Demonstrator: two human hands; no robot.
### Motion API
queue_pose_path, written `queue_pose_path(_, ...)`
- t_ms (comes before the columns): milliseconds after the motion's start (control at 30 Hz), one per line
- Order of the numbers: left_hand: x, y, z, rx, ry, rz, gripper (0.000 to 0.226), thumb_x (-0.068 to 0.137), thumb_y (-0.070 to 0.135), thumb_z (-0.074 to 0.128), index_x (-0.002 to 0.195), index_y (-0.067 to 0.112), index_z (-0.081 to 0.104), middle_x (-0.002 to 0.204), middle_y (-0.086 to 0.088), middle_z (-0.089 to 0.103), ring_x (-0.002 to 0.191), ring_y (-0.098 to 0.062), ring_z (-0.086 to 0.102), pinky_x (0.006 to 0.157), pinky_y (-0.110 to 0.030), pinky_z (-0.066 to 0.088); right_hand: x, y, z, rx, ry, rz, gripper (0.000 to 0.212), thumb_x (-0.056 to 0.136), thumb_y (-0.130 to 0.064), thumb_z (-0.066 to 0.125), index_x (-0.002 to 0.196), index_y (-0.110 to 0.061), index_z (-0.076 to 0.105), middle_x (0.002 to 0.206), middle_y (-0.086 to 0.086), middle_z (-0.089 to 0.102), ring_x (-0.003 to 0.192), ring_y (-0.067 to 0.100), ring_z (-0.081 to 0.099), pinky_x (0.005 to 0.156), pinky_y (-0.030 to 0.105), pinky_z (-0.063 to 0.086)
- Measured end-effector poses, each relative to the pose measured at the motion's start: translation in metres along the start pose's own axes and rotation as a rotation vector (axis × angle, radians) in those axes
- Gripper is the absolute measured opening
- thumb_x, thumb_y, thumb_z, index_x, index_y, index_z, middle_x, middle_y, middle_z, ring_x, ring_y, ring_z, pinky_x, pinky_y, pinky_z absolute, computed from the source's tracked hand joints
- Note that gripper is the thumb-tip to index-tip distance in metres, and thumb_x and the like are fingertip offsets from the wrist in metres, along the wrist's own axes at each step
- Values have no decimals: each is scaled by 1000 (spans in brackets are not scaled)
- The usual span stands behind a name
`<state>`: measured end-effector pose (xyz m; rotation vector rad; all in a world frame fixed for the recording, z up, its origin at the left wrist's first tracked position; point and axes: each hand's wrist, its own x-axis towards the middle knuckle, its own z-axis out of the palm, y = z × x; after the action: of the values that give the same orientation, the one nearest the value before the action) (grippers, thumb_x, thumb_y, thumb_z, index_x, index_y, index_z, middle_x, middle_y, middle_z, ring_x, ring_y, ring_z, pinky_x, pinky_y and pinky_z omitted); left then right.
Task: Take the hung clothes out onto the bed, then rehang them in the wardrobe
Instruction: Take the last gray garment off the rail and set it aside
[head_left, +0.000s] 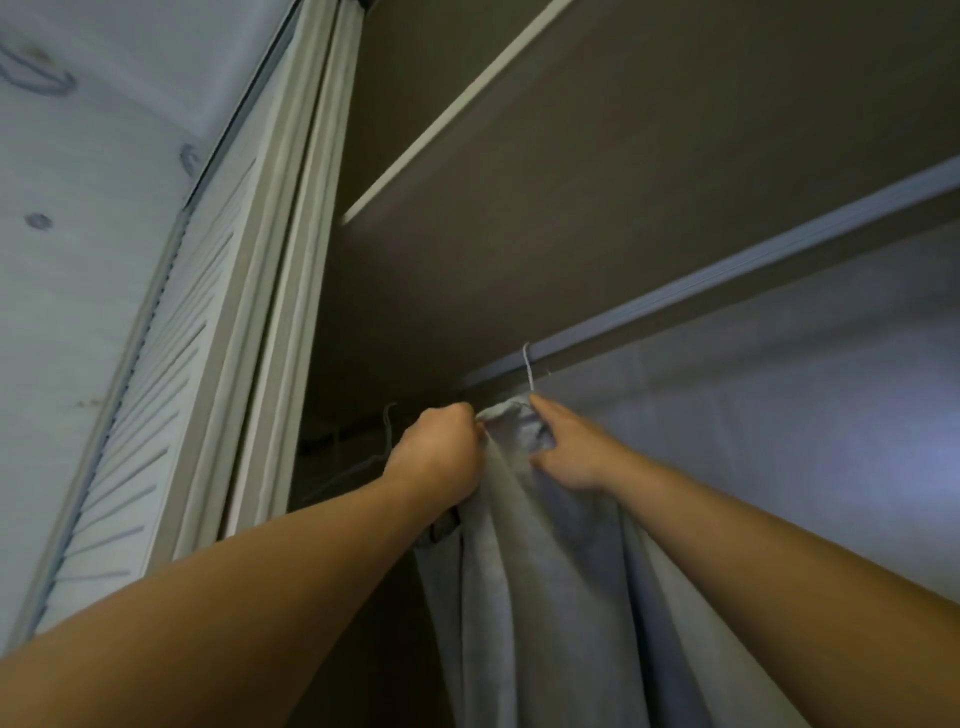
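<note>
Beside the louvred door (156, 415), a bare wire hanger (387, 421) showed faintly in shadow. The left hand (436, 452) was clenched on the collar edge of the pale garment (545, 597), probably to steady it. The garment hung by its hanger hook (528, 366). The right hand (566, 452) stretched a forefinger to the hook's foot, thumb on the cloth. Whether its other fingers gripped was hidden. The hook sat over the rail (727, 275); fabric buried the hanger's shoulders.

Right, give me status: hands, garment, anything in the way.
Left hand gripping pale garment at its top. Right hand fingertip at hanger hook, hook on rail. Bare hanger just left.
</note>
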<state>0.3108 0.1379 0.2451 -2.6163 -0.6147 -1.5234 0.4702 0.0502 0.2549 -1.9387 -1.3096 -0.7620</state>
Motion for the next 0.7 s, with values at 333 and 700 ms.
queue_pose_path(333, 7, -33, -1, 309, -169, -148, 20, 99, 24, 52, 118, 19, 54, 108, -6, 57, 95, -23, 56, 80, -39, 48, 41, -28, 66, 212, -104, 56, 80, 91, -26, 53, 155, -36, 5, 161, 6, 20, 144, 33, 26, 115, 54, 27)
queue_pose_path(700, -6, -40, -10, 703, -86, 14, 40, 96, 29, 58, 134, 20, 48, 130, -10, 53, 123, -31, 48, 99, -46, 40, 43, -27, 78, 359, -65, 21, 74, 93, -29, 55, 153, -37, 13, 158, 4, 26, 141, 30, 32, 112, 55, 32)
